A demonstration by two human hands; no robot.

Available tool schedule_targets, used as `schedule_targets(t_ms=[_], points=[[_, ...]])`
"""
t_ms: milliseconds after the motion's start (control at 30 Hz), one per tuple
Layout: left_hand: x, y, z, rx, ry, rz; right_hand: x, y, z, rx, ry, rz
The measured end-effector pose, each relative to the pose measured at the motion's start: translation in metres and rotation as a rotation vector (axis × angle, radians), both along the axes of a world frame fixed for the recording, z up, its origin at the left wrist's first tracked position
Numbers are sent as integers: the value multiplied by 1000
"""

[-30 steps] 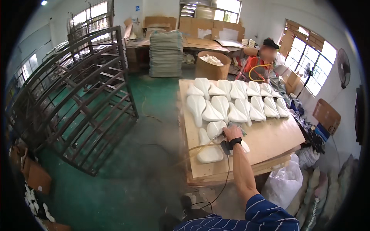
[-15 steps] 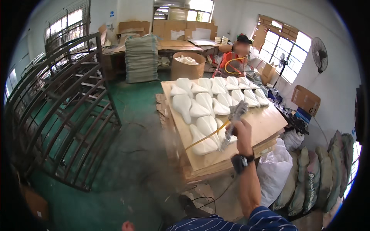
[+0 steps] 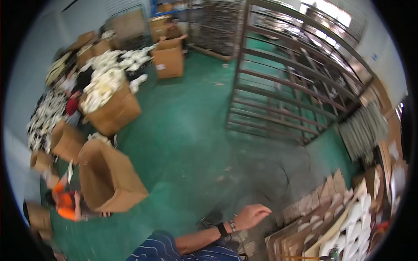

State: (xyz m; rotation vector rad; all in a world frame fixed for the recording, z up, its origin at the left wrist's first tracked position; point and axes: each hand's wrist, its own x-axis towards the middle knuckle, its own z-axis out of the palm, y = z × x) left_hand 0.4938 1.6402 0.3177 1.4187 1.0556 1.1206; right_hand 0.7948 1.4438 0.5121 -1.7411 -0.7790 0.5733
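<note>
Fingers [image 3: 264,210] of L hand [image 3: 248,218]: together, slightly curled; cannot tell if gripping, palm side hidden. White saddles [image 3: 353,224]: lower RH corner, on boards [image 3: 337,221], apart from hand. Open box [image 3: 133,185]: LH side, mouth facing upper L, interior shadowed. Worker in orange [image 3: 65,203]: just beside box. Carton [image 3: 115,115]: beyond, heaped w/ off-white pcs. Rack [image 3: 296,68], dark bars: obstructs floor, upper RH side; sacks [image 3: 365,130] stacked near its RH end. Far box [image 3: 170,61]: upright, contents hidden; 2nd worker [image 3: 173,31] behind.
</note>
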Motion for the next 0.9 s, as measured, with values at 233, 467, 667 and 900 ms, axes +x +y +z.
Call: schedule_targets(t_ms=[233,467,667,900], points=[[13,-59,171,1070,100,108,-26,24,-60,-250,-161,498],[74,-152,133,901,231,-150,3,-37,-107,-219,-360,786],[143,-242,126,906,333,-332,58,-133,-138,-48,-568,801],[201,-318,153,835,188,-532,63,-213,-67,-117,-226,693]])
